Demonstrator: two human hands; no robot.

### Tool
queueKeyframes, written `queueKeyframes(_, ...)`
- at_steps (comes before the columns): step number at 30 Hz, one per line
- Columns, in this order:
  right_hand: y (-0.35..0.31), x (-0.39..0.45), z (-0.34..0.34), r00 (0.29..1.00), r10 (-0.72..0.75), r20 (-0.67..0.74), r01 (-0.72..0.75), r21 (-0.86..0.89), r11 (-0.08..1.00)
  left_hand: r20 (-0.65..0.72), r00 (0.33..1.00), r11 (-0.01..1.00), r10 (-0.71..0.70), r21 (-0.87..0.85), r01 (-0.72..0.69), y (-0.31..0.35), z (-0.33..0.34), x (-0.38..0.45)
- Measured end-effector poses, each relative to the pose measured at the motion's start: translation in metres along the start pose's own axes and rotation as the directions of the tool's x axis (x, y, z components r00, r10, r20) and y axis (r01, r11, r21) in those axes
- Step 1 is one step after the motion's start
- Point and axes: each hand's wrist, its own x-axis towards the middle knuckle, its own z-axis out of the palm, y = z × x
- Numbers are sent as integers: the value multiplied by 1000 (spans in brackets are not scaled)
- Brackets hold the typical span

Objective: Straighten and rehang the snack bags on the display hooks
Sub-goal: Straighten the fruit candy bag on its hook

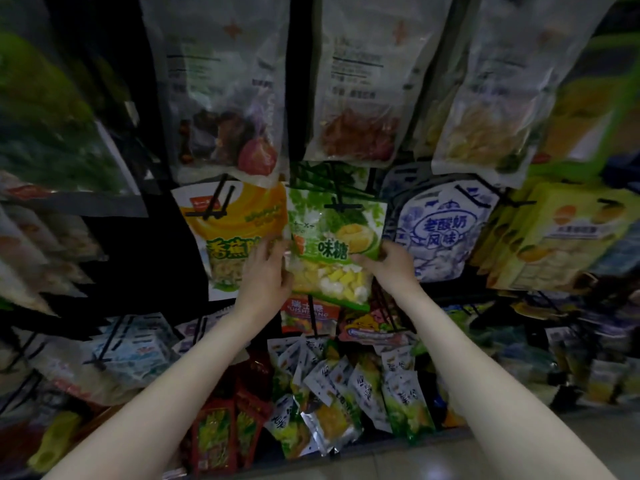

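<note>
Both hands hold one green plastic candy bag with yellow and white sweets [332, 251], hanging on a black wire hook [341, 202] mid-rack: the left hand [268, 268] curls its fingers round the left edge, the right hand [391, 263] pinches the right edge. Beside it hang one yellow banana-chip bag [228, 237] and one blue-and-white yoghurt bag [440, 230], three clear fruit pouches [353, 98] hang above, and small green-and-white sachets [346, 393] crowd below.

You have two hands up, left hand [268, 268] and right hand [391, 263]; three clear bags [221, 98] hang along the top row; below them, one yellow bag [232, 237], one green bag [332, 244], one blue-and-white bag [440, 230].
</note>
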Motion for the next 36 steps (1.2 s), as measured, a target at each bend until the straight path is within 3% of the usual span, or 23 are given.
queueKeyframes(6, 2, 31, -34, 972, -215, -99, 164, -372, 914, 25, 998, 998, -55, 11, 55, 3, 9, -15)
queueKeyframes(10, -3, 45, -41, 941, -295, -168, 170, -520, 837, 35, 994, 994, -104, 28, 103, 2, 9, -21)
queueKeyframes(14, 1, 39, -35, 956, -253, -147, 170, -425, 889, 49, 988, 987, -149, 69, 146, 7, 10, -26)
queueKeyframes(18, 9, 27, -18, 972, -218, -88, 150, -479, 865, 62, 985, 983, -163, 96, 157, 8, 13, -29)
queueKeyframes(27, 23, 14, 15, 976, -137, -167, 74, -338, 938, 172, 947, 955, -270, 177, 240, -18, 23, -70)
queueKeyframes(30, 46, -2, 28, 979, 22, -201, -57, -170, 984, 201, 930, 943, -308, 196, 270, -32, 24, -84)
queueKeyframes(32, 65, -22, 45, 988, 115, -107, -132, -167, 977, 219, 914, 929, -342, 224, 294, -41, 26, -97)
queueKeyframes(36, 72, -49, 83, 985, 95, 144, -74, -147, 986, 241, 879, 897, -411, 279, 343, -54, 21, -116)
